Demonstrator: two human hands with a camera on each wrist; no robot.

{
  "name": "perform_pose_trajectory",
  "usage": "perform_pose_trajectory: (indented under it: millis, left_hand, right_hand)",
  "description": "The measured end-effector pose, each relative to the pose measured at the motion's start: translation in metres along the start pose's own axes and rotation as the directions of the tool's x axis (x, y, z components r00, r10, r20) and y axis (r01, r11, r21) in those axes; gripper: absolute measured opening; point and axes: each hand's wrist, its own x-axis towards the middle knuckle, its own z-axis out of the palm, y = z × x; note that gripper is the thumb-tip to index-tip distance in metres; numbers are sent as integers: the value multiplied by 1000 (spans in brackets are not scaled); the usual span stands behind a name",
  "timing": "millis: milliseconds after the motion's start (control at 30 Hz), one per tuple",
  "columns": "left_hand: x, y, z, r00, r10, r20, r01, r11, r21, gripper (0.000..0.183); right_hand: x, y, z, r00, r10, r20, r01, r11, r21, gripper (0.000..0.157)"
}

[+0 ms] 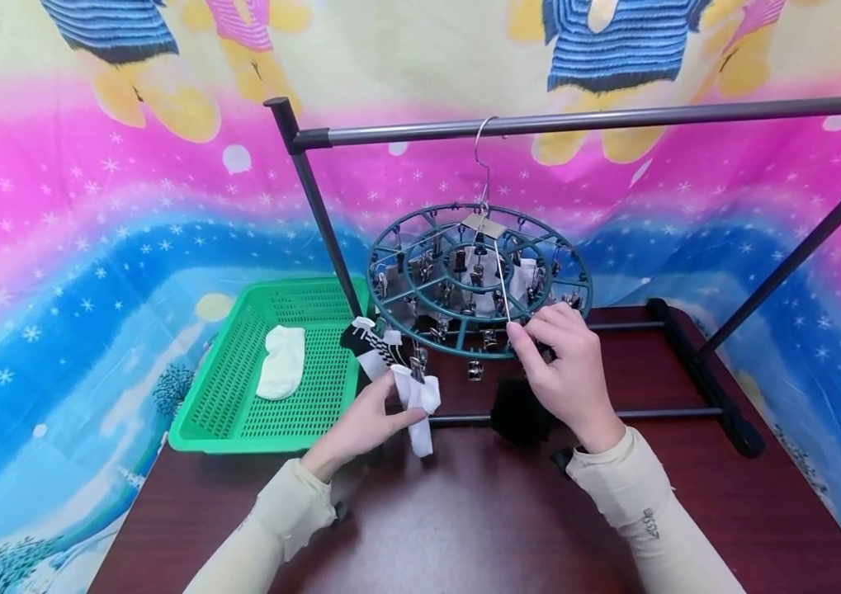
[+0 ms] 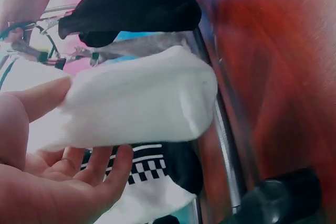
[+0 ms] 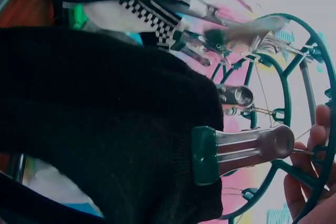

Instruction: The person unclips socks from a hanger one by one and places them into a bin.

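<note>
My left hand [image 1: 361, 425] holds a white sock [image 2: 142, 100] between thumb and fingers, beneath a metal clip [image 1: 418, 363] at the near left of the drying hanger. This round, dark green clip hanger [image 1: 457, 342] hangs tilted from a bar. My right hand [image 1: 569, 371] grips its rim at the near right, fingers curled round it in the right wrist view. A black sock [image 3: 115, 114] hangs from a green-tipped clip [image 3: 241, 153] close below that hand. Beside the white sock hangs a black-and-white checkered sock [image 2: 152, 171].
A green basket [image 1: 197, 412] stands at the left, with another white sock [image 1: 282, 363] inside. The dark metal rack [image 1: 405, 132] spans the back, its foot [image 1: 739, 429] on the brown table [image 1: 465, 528]. A grey sock [image 2: 142, 45] hangs farther in.
</note>
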Motion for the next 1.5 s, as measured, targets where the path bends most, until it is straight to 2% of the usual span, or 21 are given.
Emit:
perform_pose_trajectory:
  millis: [67,267,533,667,900,1067,1267,1500]
  left_hand:
    - [-5,-2,1,1000,-5,3,5,1000,-14,26]
    - [-21,-10,1,1000,-15,-13,15,999,-38,32]
    - [-43,-10,1,999,-28,29,29,999,-21,36]
    - [-51,-10,-2,1000,-6,-7,5,1000,-27,35]
    - [-61,-11,-12,994,74,-86,-73,997,20,15]
    - [-66,-16,-20,977,109,-181,-101,994,50,7]
    - [-70,-17,-26,949,162,-271,-138,985,104,3]
    - [-69,-13,-26,918,230,-323,-175,966,190,5]
  right_hand:
    - [1,3,-1,1000,-14,-18,14,1000,9,35]
    - [2,11,-8,999,-7,-50,9,999,33,35]
    - [2,25,-16,999,-20,-43,21,1000,18,33]
    - [2,32,-17,998,-29,-50,30,999,16,32]
    - [2,39,-19,998,-10,-64,11,1000,17,28]
    - [1,44,-19,997,12,-73,-9,999,34,28]
    - [0,49,-18,996,29,-88,-26,999,36,29]
    - [-1,44,-16,991,66,-116,-67,998,-3,12]
